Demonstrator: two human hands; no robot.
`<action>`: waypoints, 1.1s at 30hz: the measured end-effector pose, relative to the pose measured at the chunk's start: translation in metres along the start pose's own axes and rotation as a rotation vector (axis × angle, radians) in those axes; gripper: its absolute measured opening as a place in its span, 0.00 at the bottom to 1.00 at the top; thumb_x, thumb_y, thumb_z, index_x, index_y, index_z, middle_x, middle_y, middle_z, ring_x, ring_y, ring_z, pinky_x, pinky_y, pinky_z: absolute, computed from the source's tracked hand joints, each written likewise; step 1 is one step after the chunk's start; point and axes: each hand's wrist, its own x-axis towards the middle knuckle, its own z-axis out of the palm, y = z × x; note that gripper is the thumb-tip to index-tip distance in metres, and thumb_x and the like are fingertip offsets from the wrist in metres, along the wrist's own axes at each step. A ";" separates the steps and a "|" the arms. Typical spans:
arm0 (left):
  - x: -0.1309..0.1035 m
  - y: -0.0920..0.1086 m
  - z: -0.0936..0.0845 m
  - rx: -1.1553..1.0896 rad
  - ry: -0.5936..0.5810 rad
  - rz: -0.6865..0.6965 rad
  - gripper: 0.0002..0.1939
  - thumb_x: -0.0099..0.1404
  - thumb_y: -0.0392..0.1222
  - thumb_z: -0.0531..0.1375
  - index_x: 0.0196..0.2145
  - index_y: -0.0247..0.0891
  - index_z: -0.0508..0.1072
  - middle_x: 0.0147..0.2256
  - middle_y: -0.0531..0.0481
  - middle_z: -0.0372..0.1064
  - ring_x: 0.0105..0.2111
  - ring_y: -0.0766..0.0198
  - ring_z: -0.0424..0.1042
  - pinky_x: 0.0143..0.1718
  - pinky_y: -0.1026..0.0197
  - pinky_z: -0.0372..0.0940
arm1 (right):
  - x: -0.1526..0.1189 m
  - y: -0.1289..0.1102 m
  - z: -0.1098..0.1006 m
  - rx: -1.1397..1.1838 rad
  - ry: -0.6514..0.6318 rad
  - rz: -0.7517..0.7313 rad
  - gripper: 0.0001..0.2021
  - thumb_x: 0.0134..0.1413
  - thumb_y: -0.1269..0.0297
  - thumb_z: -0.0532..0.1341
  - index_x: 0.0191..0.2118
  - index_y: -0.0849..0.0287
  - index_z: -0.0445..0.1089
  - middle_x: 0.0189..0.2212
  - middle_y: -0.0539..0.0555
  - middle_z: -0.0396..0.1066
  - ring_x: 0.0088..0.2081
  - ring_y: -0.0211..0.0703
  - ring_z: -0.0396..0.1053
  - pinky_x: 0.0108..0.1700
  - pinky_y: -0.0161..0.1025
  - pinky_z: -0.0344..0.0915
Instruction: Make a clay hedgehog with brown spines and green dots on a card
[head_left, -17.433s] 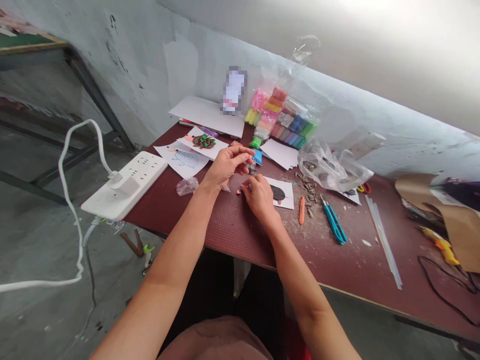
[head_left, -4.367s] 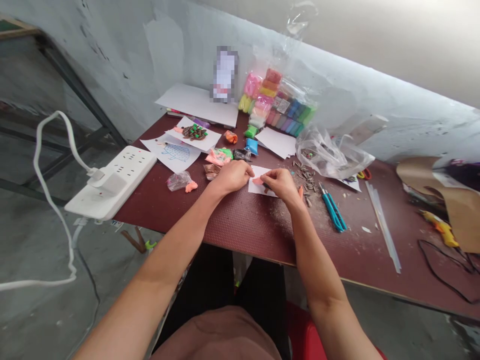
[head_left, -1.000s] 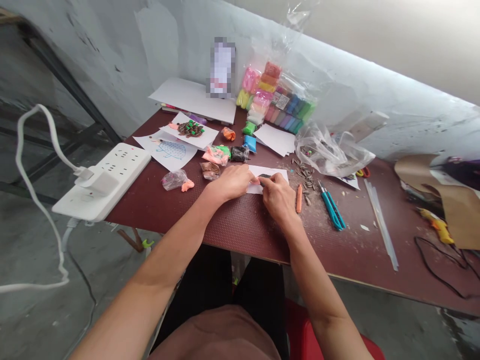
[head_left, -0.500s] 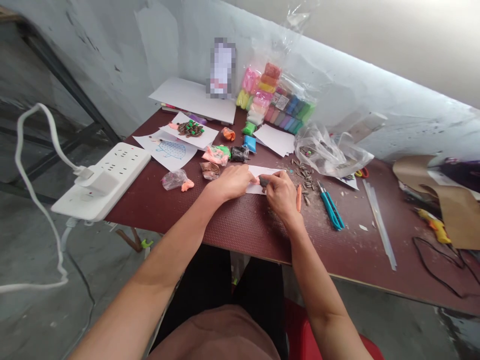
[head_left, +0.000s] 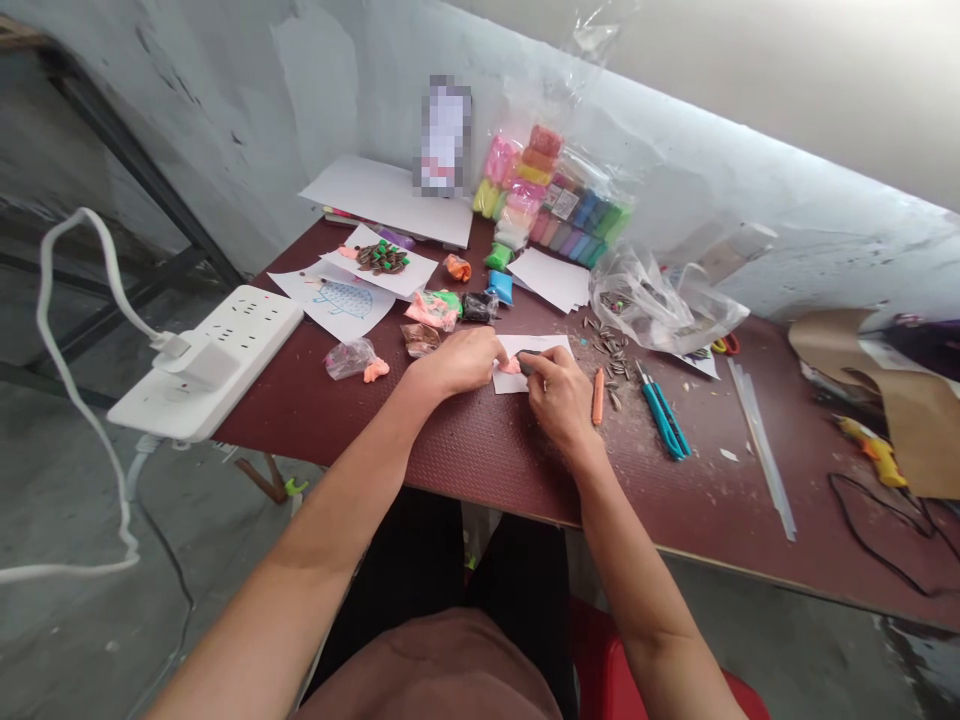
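Observation:
A small white sheet of paper [head_left: 511, 384] lies on the table between my hands, with a flattened lump of pinkish-orange clay [head_left: 513, 365] on it. My left hand [head_left: 469, 362] is closed, its fingers curled down at the paper's left side and the index fingertip by the clay. What those fingers hold, if anything, is hidden. In my right hand [head_left: 559, 392] a short dark grey stick-like piece [head_left: 526, 362] is pinched, its tip at the clay's right edge. Right of that hand lie an orange stick [head_left: 598, 397] and striped sunflower seeds [head_left: 611, 350].
A teal craft knife [head_left: 664, 412], clear glue sticks [head_left: 761, 450] and a yellow glue gun [head_left: 870, 452] lie rightward. Bagged coloured clay [head_left: 551, 205] leans on the wall. Left are a hedgehog drawing [head_left: 337, 300], a seed-covered clay figure [head_left: 382, 258] and a power strip [head_left: 206, 365].
My right hand has shifted slightly down and right with the grey piece, and my left fingers have drawn back a little. More of the clay and paper shows between them.

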 end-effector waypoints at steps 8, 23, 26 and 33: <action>0.002 0.000 0.002 0.016 0.050 -0.084 0.22 0.73 0.29 0.53 0.56 0.35 0.82 0.51 0.37 0.77 0.52 0.52 0.76 0.53 0.55 0.68 | -0.001 -0.005 0.001 -0.112 -0.077 -0.026 0.23 0.68 0.71 0.51 0.54 0.49 0.82 0.45 0.60 0.73 0.43 0.47 0.67 0.35 0.38 0.54; 0.003 -0.001 0.008 0.105 0.033 -0.062 0.14 0.73 0.41 0.59 0.48 0.35 0.82 0.52 0.36 0.71 0.54 0.47 0.71 0.56 0.50 0.65 | 0.003 -0.012 -0.003 -0.118 -0.128 0.032 0.24 0.67 0.73 0.50 0.55 0.52 0.80 0.49 0.61 0.71 0.44 0.48 0.66 0.38 0.39 0.56; 0.002 -0.002 0.005 0.093 0.019 -0.044 0.13 0.72 0.39 0.58 0.47 0.35 0.82 0.53 0.37 0.70 0.54 0.48 0.71 0.55 0.50 0.66 | 0.003 -0.010 -0.004 -0.087 -0.094 0.026 0.24 0.66 0.74 0.50 0.56 0.52 0.79 0.49 0.60 0.71 0.44 0.48 0.66 0.38 0.39 0.57; 0.002 -0.006 0.005 0.082 0.011 -0.024 0.12 0.71 0.38 0.59 0.47 0.36 0.81 0.53 0.37 0.70 0.54 0.48 0.70 0.55 0.51 0.65 | -0.001 -0.009 -0.005 -0.078 -0.079 -0.022 0.23 0.67 0.73 0.51 0.54 0.52 0.81 0.48 0.61 0.72 0.44 0.48 0.67 0.38 0.39 0.58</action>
